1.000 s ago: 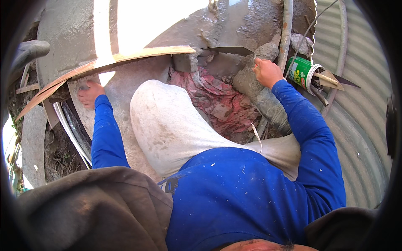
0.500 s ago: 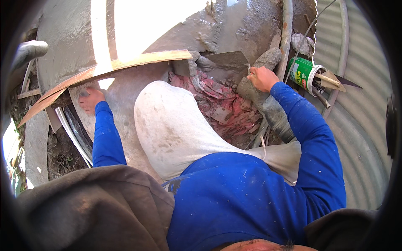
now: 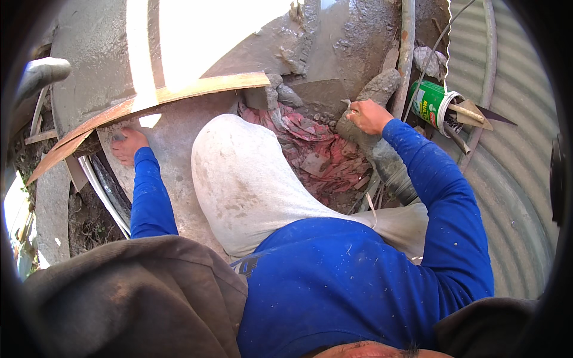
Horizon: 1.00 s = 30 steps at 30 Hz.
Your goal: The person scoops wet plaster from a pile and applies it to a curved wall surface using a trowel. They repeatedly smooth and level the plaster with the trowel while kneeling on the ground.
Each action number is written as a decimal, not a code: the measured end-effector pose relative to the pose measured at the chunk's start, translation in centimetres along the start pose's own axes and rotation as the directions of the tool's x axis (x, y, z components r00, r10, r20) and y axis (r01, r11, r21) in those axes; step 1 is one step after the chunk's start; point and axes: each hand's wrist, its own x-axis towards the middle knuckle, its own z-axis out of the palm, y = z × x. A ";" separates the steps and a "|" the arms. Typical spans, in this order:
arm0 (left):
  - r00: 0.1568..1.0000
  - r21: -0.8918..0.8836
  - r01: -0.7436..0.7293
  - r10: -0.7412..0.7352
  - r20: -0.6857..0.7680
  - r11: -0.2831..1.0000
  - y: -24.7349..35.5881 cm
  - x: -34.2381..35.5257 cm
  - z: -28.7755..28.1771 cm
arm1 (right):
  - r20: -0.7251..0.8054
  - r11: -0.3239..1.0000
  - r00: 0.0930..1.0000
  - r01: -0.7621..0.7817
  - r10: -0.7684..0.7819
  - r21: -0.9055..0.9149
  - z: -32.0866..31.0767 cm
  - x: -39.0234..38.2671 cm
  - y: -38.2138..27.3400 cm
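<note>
My right hand (image 3: 368,117) grips the handle of a trowel, whose mud-coated blade (image 3: 316,90) lies over wet grey mortar beside a concrete-crusted piece (image 3: 382,86). My left hand (image 3: 129,147) rests open on a pale flat board (image 3: 167,173), fingers bent slightly, just below a curved wooden strip (image 3: 212,83). Beyond the strip is a smooth wet cement surface (image 3: 89,65) with bright sunlight across it. Crumpled, muddy pink-red sheeting (image 3: 325,170) fills the hollow below the trowel, next to my knee.
A green and white bucket (image 3: 428,104) holding tools lies tilted at the right, beside pipes (image 3: 407,42) and grey corrugated metal sheet (image 3: 507,179). A grey bent pipe or object (image 3: 45,71) juts in at upper left, above white tubing (image 3: 101,191) and dirt.
My right hand has moved slightly left and down with the trowel, and the blade has dropped lower into the mortar. My left hand has shifted slightly downward on the board.
</note>
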 end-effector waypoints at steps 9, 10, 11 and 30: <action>1.000 -0.010 -0.004 0.004 -0.019 1.000 -0.1 0.1 0.1 | 0.186 0.991 0.977 0.084 -0.101 0.101 -2.0 1.0 2.4; 1.000 -0.014 -0.008 0.007 -0.031 1.000 0.0 0.0 0.2 | 0.270 0.991 0.962 0.010 -0.046 0.135 -2.9 0.5 1.8; 0.999 -0.018 -0.011 0.011 -0.042 1.000 0.1 -0.1 0.2 | 0.296 0.986 0.955 -0.017 -0.034 0.167 -3.3 0.3 1.9; 0.998 -0.124 -0.010 0.018 0.065 0.992 1.4 -1.1 -2.6 | 0.176 0.991 0.984 -0.038 0.015 0.125 -19.9 3.0 -7.2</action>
